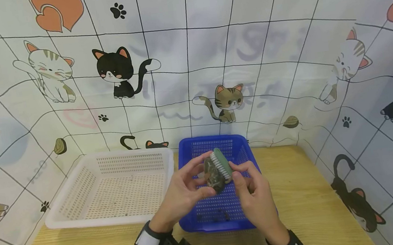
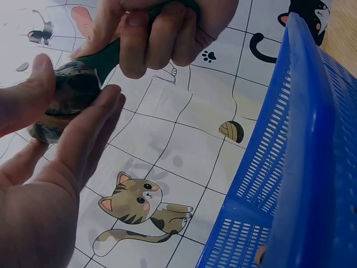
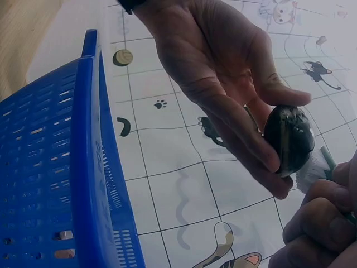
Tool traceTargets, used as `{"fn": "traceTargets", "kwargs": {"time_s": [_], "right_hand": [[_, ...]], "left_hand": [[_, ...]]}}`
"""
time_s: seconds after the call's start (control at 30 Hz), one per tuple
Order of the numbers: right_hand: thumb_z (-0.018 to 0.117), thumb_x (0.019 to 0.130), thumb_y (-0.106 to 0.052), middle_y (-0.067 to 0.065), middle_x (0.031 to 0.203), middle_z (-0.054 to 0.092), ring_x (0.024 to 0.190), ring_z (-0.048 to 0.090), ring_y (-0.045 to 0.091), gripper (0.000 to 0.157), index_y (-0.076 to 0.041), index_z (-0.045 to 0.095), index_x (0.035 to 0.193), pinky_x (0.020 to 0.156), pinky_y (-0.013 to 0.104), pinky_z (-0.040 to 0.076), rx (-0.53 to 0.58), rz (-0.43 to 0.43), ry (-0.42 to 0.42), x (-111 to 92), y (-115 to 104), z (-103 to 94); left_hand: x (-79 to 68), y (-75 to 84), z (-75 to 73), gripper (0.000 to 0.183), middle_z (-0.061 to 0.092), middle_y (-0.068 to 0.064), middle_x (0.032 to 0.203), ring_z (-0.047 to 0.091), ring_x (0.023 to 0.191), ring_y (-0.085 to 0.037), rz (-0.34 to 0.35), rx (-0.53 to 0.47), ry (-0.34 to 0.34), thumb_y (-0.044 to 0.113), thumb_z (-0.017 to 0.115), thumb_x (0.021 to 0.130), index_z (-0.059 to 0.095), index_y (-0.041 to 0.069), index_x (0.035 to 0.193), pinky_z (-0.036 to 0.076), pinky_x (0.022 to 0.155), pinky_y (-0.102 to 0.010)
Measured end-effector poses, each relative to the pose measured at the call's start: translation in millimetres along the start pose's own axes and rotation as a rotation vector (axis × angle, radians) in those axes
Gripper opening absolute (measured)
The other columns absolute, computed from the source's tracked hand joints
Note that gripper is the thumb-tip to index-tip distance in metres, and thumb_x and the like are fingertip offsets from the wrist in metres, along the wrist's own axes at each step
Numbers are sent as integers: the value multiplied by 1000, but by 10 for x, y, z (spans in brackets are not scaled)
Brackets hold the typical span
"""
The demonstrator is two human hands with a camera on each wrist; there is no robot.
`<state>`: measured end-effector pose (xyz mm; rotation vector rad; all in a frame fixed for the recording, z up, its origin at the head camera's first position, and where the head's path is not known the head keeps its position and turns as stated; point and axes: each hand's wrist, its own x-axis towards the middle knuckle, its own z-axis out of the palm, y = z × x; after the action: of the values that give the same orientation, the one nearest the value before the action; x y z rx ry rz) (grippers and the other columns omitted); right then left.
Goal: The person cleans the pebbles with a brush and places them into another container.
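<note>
My left hand (image 1: 183, 193) grips a dark, mottled oval object (image 1: 213, 177) between thumb and fingers, above the blue basket (image 1: 209, 225). Its surface looks glossy with a pale line down it in the right wrist view; whether it is a stone or a shell I cannot tell. A green scrub brush (image 1: 223, 163) with white bristles is pinched in my right hand (image 1: 259, 202). In the head view the bristles lie against the right side of the oval object. The right hand's fingers curl round the green handle (image 2: 109, 58) in the left wrist view.
A white perforated basket (image 1: 113, 220) stands to the left of the blue one on the wooden table (image 1: 294, 200). Dark crumbs (image 1: 224, 216) lie on the blue basket's floor. A cat-print sheet (image 1: 169, 81) rises behind and at both sides.
</note>
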<state>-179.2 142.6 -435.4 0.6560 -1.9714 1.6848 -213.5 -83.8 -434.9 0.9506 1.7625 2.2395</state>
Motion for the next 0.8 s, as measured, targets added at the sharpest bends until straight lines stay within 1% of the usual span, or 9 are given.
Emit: {"fn": "traceTargets", "kwargs": {"time_s": [0.13, 0.27, 0.3, 0.37, 0.43, 0.5, 0.53, 0.63, 0.8], "right_hand": [[54, 120, 4, -2, 61, 45, 50, 33, -10, 17, 1, 69, 126, 34, 22, 28, 10, 31, -5, 1, -17, 6], [54, 120, 3, -7, 65, 47, 50, 32, -13, 15, 0, 68, 125, 34, 19, 28, 16, 46, -23, -24, -42, 44], [55, 120, 3, -7, 69, 52, 50, 32, -13, 14, 0, 68, 125, 35, 19, 28, 11, 42, -25, -32, -46, 56], [56, 119, 4, -6, 72, 57, 50, 31, -14, 14, 0, 68, 126, 36, 16, 28, -4, 33, -28, -48, -50, 79], [57, 118, 4, -5, 67, 55, 50, 31, -15, 13, -1, 67, 125, 37, 14, 27, -28, 13, -30, -60, -45, 101], [58, 117, 6, -2, 69, 61, 51, 30, -16, 14, -1, 67, 125, 38, 12, 27, -50, -17, -24, -67, -36, 119], [59, 116, 6, -2, 65, 59, 51, 30, -16, 15, -1, 67, 126, 38, 10, 27, -61, -34, -22, -73, -32, 128], [61, 114, 9, -1, 65, 60, 51, 31, -18, 18, -1, 67, 128, 39, 8, 29, -86, -88, -11, -84, -22, 146], [62, 113, 11, 0, 64, 62, 50, 31, -17, 21, 1, 66, 131, 37, 9, 30, -110, -132, 9, -78, -17, 140]], "left_hand": [[-12, 24, -13, 90, 58, -31, 166, 78, 140, -32, 39, -38, 35, 12, 92, 101, 46, 13, 178, 72, 107, -39], [-10, 29, -28, 91, 58, -30, 170, 78, 140, -31, 62, -53, 104, 17, 93, 101, 46, 11, 178, 71, 108, -38], [-9, 28, -33, 91, 59, -30, 171, 79, 140, -32, 61, -51, 123, 20, 94, 100, 46, 12, 178, 71, 107, -38], [-8, 30, -36, 92, 60, -28, 171, 79, 139, -33, 43, -36, 168, 25, 95, 99, 48, 14, 177, 71, 107, -39], [-6, 30, -36, 93, 61, -26, 171, 79, 140, -36, 18, -23, 206, 28, 97, 97, 50, 16, 176, 71, 108, -40], [-5, 25, -28, 93, 62, -25, 170, 78, 140, -40, -13, -16, 232, 30, 99, 95, 52, 19, 176, 71, 108, -41], [-4, 21, -21, 93, 62, -25, 170, 77, 141, -42, -24, -14, 239, 30, 99, 95, 53, 20, 175, 71, 108, -41], [-2, 11, 8, 92, 62, -25, 168, 74, 144, -48, -49, -5, 231, 28, 100, 94, 54, 22, 174, 71, 108, -43], [3, -22, 32, 91, 62, -28, 165, 71, 147, -52, -37, 5, 128, 23, 99, 95, 53, 17, 174, 72, 105, -42]]}}
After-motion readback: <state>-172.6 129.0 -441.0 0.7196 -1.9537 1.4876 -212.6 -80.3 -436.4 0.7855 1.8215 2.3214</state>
